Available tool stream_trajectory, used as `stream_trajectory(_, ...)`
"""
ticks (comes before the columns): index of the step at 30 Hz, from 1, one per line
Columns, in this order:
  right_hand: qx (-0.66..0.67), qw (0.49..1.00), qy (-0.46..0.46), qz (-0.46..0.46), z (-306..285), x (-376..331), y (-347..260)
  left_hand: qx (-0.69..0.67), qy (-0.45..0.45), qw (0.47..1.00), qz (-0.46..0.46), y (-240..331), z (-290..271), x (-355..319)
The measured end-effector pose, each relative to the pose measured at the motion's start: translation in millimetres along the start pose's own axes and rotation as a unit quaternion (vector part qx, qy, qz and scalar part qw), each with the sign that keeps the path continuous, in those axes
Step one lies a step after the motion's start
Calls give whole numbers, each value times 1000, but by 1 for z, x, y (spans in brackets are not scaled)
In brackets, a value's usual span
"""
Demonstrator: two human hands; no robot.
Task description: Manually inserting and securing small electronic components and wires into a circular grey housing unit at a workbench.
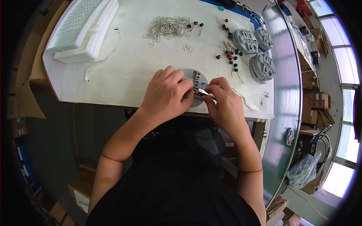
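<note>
At the table's near edge lies a round grey plastic housing with slots and dark fittings across its middle. Over its left side my left hand is closed, finger and thumb drawn together; whatever is between them is hidden. From the right, my right hand pinches slim metal tweezers, whose shiny end reaches over the middle of the housing. The hands cover much of the housing's left and right sides.
A heap of small clear pieces lies far on the white table. Small black parts with wires are scattered at the right, beside stacked grey housings. White foam trays stand far left. A metallic ledge runs along the right.
</note>
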State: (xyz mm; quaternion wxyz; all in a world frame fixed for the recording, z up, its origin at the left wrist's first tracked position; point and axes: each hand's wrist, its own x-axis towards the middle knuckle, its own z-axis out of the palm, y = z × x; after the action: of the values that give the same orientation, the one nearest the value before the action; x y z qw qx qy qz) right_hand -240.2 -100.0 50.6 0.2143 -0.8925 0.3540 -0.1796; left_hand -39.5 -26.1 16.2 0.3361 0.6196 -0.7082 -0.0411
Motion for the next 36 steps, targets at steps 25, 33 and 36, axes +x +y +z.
stream_trajectory(25, 481, 851, 186, -101, 57, 33, 7, -86, 24, 992, -94, -6, 18, 3)
stream_trajectory(33, 355, 926, 116, 55, 19, 70, 3, -93, 41, 992, -80, 2, 17, -7)
stream_trajectory(36, 182, 977, 76, 85, 20, 110, 18, -89, 59, 992, -69, 8, 22, -7)
